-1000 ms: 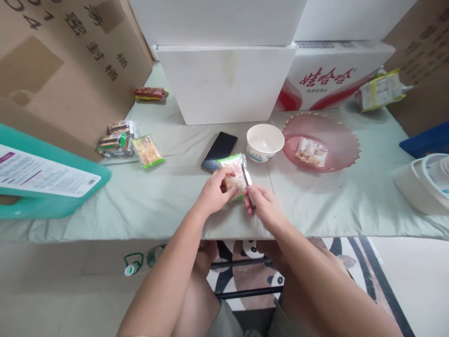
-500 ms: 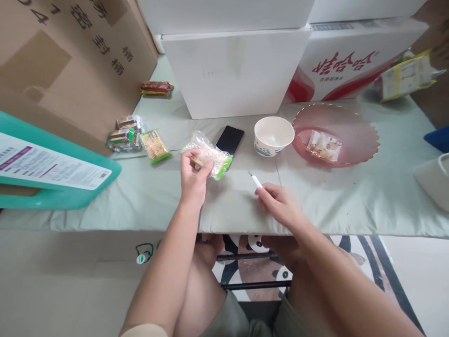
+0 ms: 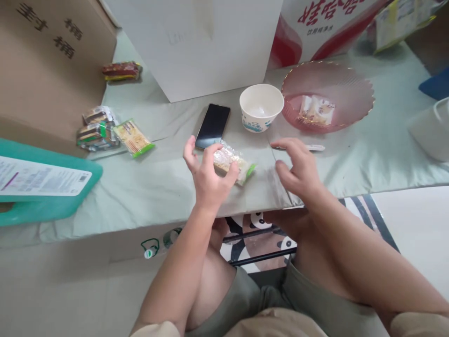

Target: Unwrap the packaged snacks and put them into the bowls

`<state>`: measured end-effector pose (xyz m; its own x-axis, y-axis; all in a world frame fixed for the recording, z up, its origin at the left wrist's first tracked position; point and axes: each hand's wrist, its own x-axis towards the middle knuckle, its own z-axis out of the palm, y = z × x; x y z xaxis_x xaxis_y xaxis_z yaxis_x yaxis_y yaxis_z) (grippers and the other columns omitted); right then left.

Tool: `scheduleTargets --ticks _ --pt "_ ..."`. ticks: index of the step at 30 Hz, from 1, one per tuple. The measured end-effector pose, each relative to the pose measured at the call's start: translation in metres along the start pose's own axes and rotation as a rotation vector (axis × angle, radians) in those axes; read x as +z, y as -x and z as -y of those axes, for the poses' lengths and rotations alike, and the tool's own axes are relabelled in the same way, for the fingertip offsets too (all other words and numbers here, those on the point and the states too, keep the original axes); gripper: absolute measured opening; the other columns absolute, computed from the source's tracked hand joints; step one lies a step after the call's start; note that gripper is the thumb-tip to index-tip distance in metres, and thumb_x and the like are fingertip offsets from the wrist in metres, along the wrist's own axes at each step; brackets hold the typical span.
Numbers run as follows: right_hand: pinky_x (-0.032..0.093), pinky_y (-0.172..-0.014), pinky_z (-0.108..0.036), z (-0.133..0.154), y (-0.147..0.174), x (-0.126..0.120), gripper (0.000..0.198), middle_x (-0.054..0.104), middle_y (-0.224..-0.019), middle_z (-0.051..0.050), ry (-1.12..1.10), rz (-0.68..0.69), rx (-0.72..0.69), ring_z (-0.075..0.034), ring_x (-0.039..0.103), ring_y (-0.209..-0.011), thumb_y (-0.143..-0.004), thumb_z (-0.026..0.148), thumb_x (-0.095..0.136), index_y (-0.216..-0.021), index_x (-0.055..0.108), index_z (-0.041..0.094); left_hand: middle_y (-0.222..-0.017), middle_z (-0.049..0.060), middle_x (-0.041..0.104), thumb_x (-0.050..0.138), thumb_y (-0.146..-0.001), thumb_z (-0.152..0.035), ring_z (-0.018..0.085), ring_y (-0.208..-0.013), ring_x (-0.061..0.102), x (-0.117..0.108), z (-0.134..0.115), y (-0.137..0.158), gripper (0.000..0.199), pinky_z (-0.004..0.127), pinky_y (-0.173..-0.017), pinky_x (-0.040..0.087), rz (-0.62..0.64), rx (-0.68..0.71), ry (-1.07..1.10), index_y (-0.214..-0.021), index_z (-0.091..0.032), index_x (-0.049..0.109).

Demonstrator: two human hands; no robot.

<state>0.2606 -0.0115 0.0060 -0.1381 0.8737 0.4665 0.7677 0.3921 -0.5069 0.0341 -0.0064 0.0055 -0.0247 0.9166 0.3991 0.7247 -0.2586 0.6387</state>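
A clear snack packet (image 3: pixel 234 159) with a green end lies on the cloth, partly hidden by my left hand (image 3: pixel 212 175). That hand hovers around the packet's left side, fingers spread and curved; whether a fingertip touches it I cannot tell. My right hand (image 3: pixel 298 168) is open, thumb and index finger apart, with nothing between them. Just behind its fingers rests a slim white craft knife (image 3: pixel 315 147), its middle covered by the hand. A black phone (image 3: pixel 213 124) lies beyond my left hand. Further right stands a white paper bowl (image 3: pixel 261 105) with blue print.
A pink scalloped bowl (image 3: pixel 358 105) holds small packets. To the left are a cracker packet (image 3: pixel 133 137), several wrapped snacks (image 3: pixel 96 131), a red packet (image 3: pixel 122 71) and a teal jug (image 3: pixel 52 206). A white box (image 3: pixel 210 56) stands behind; a white container (image 3: pixel 430 131) is far right.
My left hand has let go of the snack packet, which now lies further right. The craft knife has left my right hand and lies on the cloth. The view has shifted.
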Motion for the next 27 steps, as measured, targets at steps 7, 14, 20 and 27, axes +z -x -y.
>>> scheduleTargets --ticks 7,14,20,27 --pt "0.046 -0.098 -0.044 0.027 -0.003 0.031 0.047 0.072 -0.110 -0.010 -0.126 0.329 -0.184 -0.027 0.063 -0.107 -0.078 0.009 0.047 -0.117 0.070 0.022 -0.118 0.007 0.069 0.072 -0.077 -0.014 0.026 -0.111 0.066 -0.006 0.024 -0.014 0.040 0.037 -0.097 0.052 0.141 -0.104 0.120 -0.115 -0.026 0.067" --pt "0.044 -0.087 -0.045 -0.008 -0.006 0.003 0.022 0.067 -0.081 -0.008 0.066 0.195 0.012 -0.026 0.059 -0.089 -0.076 0.010 0.054 -0.067 0.069 0.023 -0.060 -0.004 0.052 0.061 -0.080 -0.019 0.013 -0.057 0.050 -0.022 0.047 -0.026 0.010 0.025 -0.054 0.039 -0.103 -0.550 0.436 -0.071 -0.021 0.059" --pt "0.047 -0.097 -0.050 -0.008 0.003 -0.016 0.025 0.071 -0.103 -0.013 0.138 -0.104 0.178 -0.032 0.063 -0.106 -0.084 0.016 0.050 -0.088 0.074 0.024 -0.103 0.003 0.071 0.072 -0.070 -0.018 0.016 -0.088 0.065 -0.029 0.069 -0.029 0.031 0.024 -0.071 0.050 -0.148 -0.424 0.454 -0.100 -0.023 0.067" --pt "0.042 -0.096 -0.045 0.017 -0.008 0.016 0.037 0.072 -0.088 -0.008 0.151 0.217 0.066 -0.029 0.062 -0.095 -0.088 0.029 0.056 -0.122 0.068 0.020 -0.080 0.002 0.066 0.068 -0.079 -0.026 0.019 -0.082 0.063 -0.031 0.050 -0.031 0.007 0.034 -0.086 0.052 0.033 -0.247 0.266 -0.082 -0.021 0.072"
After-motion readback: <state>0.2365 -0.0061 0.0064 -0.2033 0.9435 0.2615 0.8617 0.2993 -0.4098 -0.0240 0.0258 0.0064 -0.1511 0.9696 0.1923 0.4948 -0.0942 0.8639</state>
